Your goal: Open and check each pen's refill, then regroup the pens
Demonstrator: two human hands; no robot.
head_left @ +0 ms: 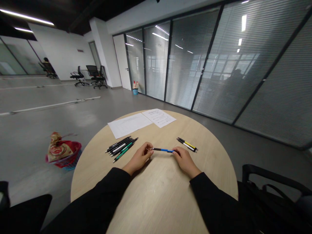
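My left hand (pixel 139 158) and my right hand (pixel 185 161) hold a slim blue-and-black retractable pen (pixel 162 150) level between them, one end in each hand's fingertips. They rest just above a round light-wood table (pixel 158 191). Nearest my left hand lies a bundle of black pens (pixel 121 148), some with white or green barrels. Nearer my right hand lie a few yellow-and-black and white-and-black pens (pixel 187 144). Two printed paper sheets (pixel 130 125) lie at the far edge of the table, beyond both hands.
Black office chairs (pixel 97 77) stand far back, and a seated person (pixel 45 66) is at the far left. A red basket (pixel 62 154) sits on the grey floor left of the table. A black chair back (pixel 268 182) is at right, beside a glass partition with blinds (pixel 207 58).
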